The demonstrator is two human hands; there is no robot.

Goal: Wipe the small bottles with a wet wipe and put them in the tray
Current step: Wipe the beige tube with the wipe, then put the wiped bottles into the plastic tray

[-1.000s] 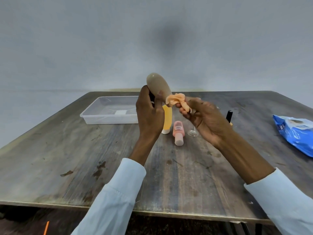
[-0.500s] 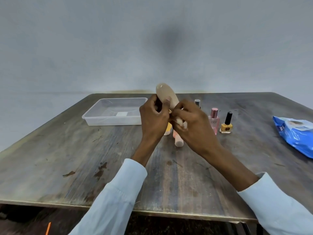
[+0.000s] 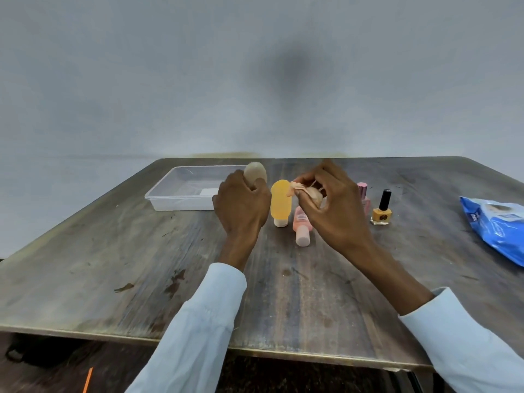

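**Wiping done, bottle heads for the tray**

On the desk (image 3: 283, 293), the tray (image 3: 181, 204) waits near the far left edge. Our left hand (image 3: 241, 211) grips the beige bottle (image 3: 255, 173), now lowered beside it. Our right hand (image 3: 331, 205) has pulled away, pinching the wipe (image 3: 307, 192).

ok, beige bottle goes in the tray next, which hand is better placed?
Left. The left hand already grips the beige bottle and sits right beside the tray, which looks empty. The right hand is busy pinching the wipe and is farther from the tray.
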